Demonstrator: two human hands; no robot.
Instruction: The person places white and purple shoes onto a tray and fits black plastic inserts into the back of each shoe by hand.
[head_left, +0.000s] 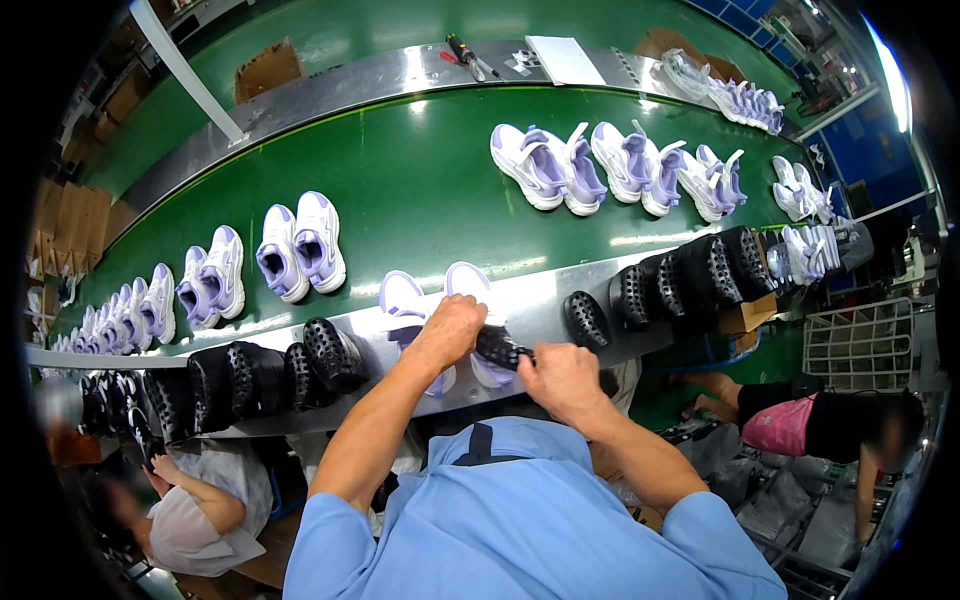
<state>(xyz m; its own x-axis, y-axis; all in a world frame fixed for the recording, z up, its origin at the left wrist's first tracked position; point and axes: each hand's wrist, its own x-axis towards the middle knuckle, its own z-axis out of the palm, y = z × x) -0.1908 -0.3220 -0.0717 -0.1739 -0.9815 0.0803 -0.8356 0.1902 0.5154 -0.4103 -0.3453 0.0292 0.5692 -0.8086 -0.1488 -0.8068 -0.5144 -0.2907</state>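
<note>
Green belting (400, 150) curves across the view beyond the fingers, bent by the lens, its far ends shrinking until the white-and-lilac sneakers (318, 240) at the left crowd too closely to count. Nearer the fingers runs a steel ledge (545, 290), and on it, right under the hands, stands a pair of the same shoes: the left shoe (402, 293) is partly covered by the left wrist and forearm, while the right shoe (466, 280) shows its toe ahead of the left knuckles and part of its heel below them, its opening mostly hidden. The left hand (455, 322) is curled over that shoe with its fingers bunched together; whether they pinch anything cannot be told, since the tips are out of sight. At the right hand (562, 380), thumb and fingers pinch the near end of a black perforated insert (498, 349), which slants toward the left fingers and over the right shoe; how far its front end reaches inside is unclear. Just right of the fingers lies a loose insert (586, 320). Well left of them, a seated co-worker (200, 520) is blurred and partly cut off by the dark rim.
</note>
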